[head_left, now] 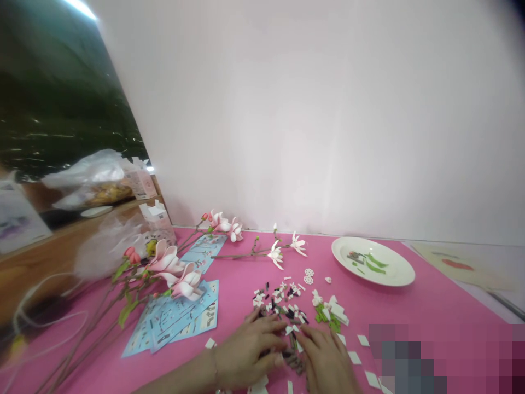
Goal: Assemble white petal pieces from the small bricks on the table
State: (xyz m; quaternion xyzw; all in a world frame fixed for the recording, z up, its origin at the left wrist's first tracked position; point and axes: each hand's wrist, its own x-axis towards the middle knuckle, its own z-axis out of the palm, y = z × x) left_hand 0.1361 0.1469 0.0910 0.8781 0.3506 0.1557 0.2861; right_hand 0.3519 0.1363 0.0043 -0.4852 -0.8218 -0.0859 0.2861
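On a pink tabletop (246, 279) lies a loose pile of small white, brown and black pieces (283, 301). My left hand (250, 350) rests over the near left side of the pile, fingers apart, palm down. Beside it on the right, my right hand (326, 361) spreads its fingers over the table with brown pieces (293, 361) between the two hands. Green and white pieces (330, 312) form a small heap just beyond my right hand. Several white squares (355, 358) lie to its right.
A white plate (373, 261) with green leaf pieces stands at the back right. Pink flower stems (176, 273) and blue printed sheets (180, 317) lie on the left. White flowers (275, 254) lie near the wall. Plastic bags (102, 246) and boxes (156, 216) are at far left.
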